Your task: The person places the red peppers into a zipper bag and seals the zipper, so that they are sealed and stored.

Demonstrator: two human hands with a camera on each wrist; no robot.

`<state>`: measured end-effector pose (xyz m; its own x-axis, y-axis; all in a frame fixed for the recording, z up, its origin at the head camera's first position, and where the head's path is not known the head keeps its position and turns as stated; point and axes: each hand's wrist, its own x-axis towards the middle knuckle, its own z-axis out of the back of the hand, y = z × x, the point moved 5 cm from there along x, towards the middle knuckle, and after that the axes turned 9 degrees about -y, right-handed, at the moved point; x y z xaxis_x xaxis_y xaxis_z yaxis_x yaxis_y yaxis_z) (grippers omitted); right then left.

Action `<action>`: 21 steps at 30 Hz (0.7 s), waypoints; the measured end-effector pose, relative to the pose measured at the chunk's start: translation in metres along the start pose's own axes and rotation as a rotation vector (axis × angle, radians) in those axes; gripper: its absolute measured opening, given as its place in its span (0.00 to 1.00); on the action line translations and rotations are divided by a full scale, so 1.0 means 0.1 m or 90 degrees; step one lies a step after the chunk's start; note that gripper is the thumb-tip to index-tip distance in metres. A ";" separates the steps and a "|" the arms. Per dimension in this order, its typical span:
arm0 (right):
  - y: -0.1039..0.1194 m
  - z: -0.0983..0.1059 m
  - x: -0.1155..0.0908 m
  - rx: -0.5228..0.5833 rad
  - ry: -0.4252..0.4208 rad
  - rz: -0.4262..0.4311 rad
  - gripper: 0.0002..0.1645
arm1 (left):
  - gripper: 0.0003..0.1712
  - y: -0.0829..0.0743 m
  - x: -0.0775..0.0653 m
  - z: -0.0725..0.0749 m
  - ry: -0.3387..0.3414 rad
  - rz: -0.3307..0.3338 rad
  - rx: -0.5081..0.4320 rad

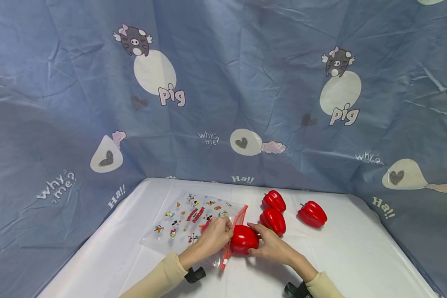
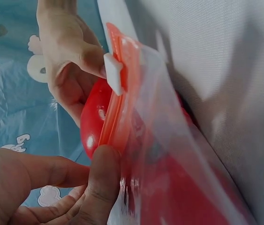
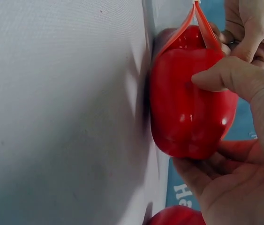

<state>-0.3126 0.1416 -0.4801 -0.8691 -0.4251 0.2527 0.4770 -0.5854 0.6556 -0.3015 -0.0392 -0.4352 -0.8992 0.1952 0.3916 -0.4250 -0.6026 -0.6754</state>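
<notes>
A clear zip bag (image 1: 182, 219) with cartoon prints lies on the table, its red-orange zip edge (image 2: 115, 117) facing right. My left hand (image 1: 217, 235) pinches that edge between thumb and fingers, holding the mouth apart. In my right hand (image 1: 270, 245) a red bell pepper (image 3: 188, 103) is gripped, thumb on one side and fingers on the other, right at the bag's mouth. Another red pepper (image 1: 205, 226) shows inside the bag, partly hidden by the left hand. A white slider (image 2: 113, 74) sits on the zip near one end.
Three more red peppers stand to the right: one at the back (image 1: 273, 201), one beside the right hand (image 1: 273, 221), and one farther right (image 1: 312, 214). A white cloth covers the table (image 1: 357, 256), and a blue printed curtain (image 1: 223, 82) hangs behind.
</notes>
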 end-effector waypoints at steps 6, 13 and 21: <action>0.02 0.00 -0.01 0.014 -0.001 0.010 0.42 | 0.05 0.00 0.01 0.00 -0.002 0.001 -0.001; 0.01 -0.04 0.00 0.064 -0.015 0.010 0.37 | 0.05 -0.01 0.00 0.02 0.004 0.020 -0.039; -0.01 -0.04 0.02 0.056 -0.024 0.020 0.36 | 0.04 0.00 0.00 0.03 0.004 0.028 -0.062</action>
<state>-0.3144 0.1382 -0.4827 -0.8588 -0.4157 0.2995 0.4925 -0.5087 0.7062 -0.3013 -0.0420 -0.4332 -0.9179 0.1755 0.3559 -0.3925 -0.5328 -0.7497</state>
